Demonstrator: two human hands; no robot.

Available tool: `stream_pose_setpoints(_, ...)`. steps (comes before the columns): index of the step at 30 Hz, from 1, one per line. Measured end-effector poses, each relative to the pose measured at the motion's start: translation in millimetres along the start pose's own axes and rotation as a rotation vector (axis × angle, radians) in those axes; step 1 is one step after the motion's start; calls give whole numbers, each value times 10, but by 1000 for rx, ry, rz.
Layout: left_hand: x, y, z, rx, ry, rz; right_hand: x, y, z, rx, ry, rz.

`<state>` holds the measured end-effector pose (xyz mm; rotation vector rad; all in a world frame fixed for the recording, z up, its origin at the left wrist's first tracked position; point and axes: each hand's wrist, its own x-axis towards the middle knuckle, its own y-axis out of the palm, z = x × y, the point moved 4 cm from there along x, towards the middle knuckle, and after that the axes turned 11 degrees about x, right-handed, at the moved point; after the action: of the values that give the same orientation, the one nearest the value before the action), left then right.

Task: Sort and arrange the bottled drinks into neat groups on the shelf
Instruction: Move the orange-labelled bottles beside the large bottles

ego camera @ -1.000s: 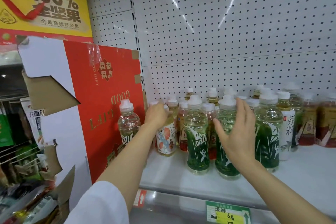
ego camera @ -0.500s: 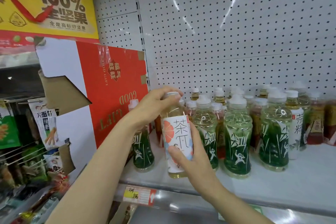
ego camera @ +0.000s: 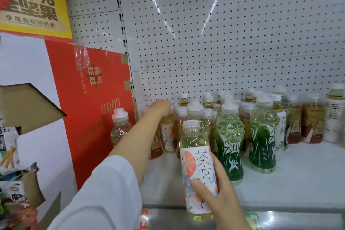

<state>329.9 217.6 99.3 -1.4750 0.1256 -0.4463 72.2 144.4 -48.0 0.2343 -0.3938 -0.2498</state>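
Note:
My right hand (ego camera: 218,190) grips a pale tea bottle with a white and orange grapefruit label (ego camera: 197,166), held upright in front of the shelf's front edge. My left hand (ego camera: 160,107) reaches back over the left end of the bottle cluster and closes over the top of a second grapefruit-label bottle (ego camera: 167,132). Two green bamboo-label bottles (ego camera: 230,142) stand at the front of the white shelf (ego camera: 298,173). A lone clear bottle (ego camera: 119,129) stands at the far left beside the red box.
A red gift carton (ego camera: 97,114) walls off the shelf's left end. Brown tea bottles (ego camera: 311,123) and a white-label bottle (ego camera: 334,115) stand at the right. White pegboard (ego camera: 224,43) backs the shelf. Snack packs (ego camera: 11,155) hang at lower left.
The grapefruit bottle passed from my left hand into my right and came forward off the shelf. My left hand then went back to a second bottle in the cluster.

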Motion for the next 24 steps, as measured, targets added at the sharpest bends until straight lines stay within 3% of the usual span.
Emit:
stream_pose_setpoints(5, 73, 85, -93, 72, -26, -33, -89, -131, 89, -32, -57, -55)
stream_pose_setpoints(11, -242, -528, 9, 44, -63, -292, -178, -284, 117, -73, -70, -155)
stream_pose_setpoints(15, -540, -979, 148, -329, -108, -542, -253, -340, 183, -26, -92, -200)
stream_pose_setpoints(20, -1092, -1228, 258, -945, -27, -1106, -411, -513, 346, 22, -115, -212)
stream_pose_setpoints(24, -1278, -1210, 246, -1241, -4, -1177, -591, -888, 488, 50, -93, -211)
